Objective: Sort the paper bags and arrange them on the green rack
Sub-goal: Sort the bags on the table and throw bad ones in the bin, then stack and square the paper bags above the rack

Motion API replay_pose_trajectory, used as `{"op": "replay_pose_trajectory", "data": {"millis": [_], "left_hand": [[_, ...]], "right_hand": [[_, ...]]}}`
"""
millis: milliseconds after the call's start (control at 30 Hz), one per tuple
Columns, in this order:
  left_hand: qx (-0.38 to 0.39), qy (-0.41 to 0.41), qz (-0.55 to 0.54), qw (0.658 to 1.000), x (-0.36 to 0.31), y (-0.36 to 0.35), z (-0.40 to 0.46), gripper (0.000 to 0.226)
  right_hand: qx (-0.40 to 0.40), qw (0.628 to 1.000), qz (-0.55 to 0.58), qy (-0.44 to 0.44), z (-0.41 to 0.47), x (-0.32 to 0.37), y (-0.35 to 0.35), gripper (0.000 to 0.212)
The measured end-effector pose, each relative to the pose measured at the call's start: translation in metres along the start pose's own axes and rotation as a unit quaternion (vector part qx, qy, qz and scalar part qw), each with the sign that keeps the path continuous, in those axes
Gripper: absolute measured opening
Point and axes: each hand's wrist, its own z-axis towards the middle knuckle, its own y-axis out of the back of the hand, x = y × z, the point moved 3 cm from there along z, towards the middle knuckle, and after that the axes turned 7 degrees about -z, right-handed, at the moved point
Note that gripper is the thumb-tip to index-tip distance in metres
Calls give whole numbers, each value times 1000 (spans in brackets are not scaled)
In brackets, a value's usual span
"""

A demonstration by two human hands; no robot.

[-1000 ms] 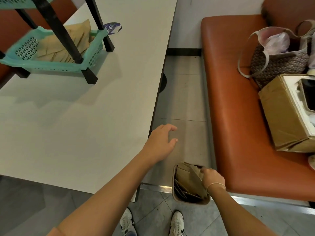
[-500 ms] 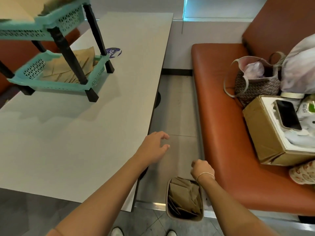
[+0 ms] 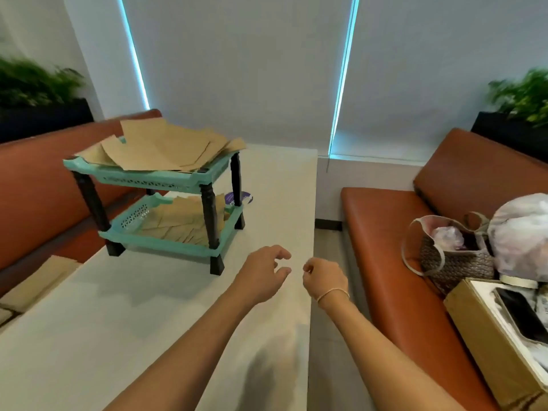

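Reaching empty-handed, we hold our loose left hand (image 3: 264,274) nearer than our curled right hand (image 3: 324,280) to the green rack (image 3: 166,185) toward the tabletop's far left.

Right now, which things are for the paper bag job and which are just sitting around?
For the job:
green rack
paper bags on its top shelf
paper bags on its bottom shelf

Just lying about:
woven bag
cardboard box
phone
white plastic bag
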Motion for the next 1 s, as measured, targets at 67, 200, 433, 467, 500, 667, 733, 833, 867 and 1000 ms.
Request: {"op": "replay_pose_trajectory", "data": {"millis": [67, 200, 433, 467, 500, 667, 733, 833, 867, 1000], "left_hand": [[-9, -31, -1, 999, 5, 35, 7, 29], [-50, -96, -21, 994, 15, 122, 20, 26], [-128, -160, -45, 978, 45, 253, 33, 20], [-133, -161, -44, 977, 52, 266, 37, 19], [-137, -158, -44, 977, 59, 277, 40, 19], [-175, -139, -38, 974, 86, 321, 56, 20], [-200, -115, -48, 972, 95, 333, 61, 20], [-219, -85, -50, 971, 104, 348, 68, 20], [-224, -79, -45, 970, 107, 353, 70, 21], [-230, -52, -41, 971, 121, 369, 81, 22]], "right_hand": [[-46, 999, 18, 5, 9, 37, 20, 28], [-140, 988, 71, 1, 21, 117, 63, 29], [-238, 962, 125, 51, 34, 247, 106, 27], [-237, 961, 129, 65, 35, 261, 105, 27], [-236, 960, 127, 82, 37, 274, 104, 27], [-151, 959, 56, 235, 46, 323, 88, 53], [-84, 957, -2, 278, 52, 336, 79, 71], [-40, 950, -21, 308, 60, 350, 68, 78], [-35, 949, -13, 314, 62, 355, 64, 78], [-22, 953, 13, 301, 70, 364, 57, 68]]}}
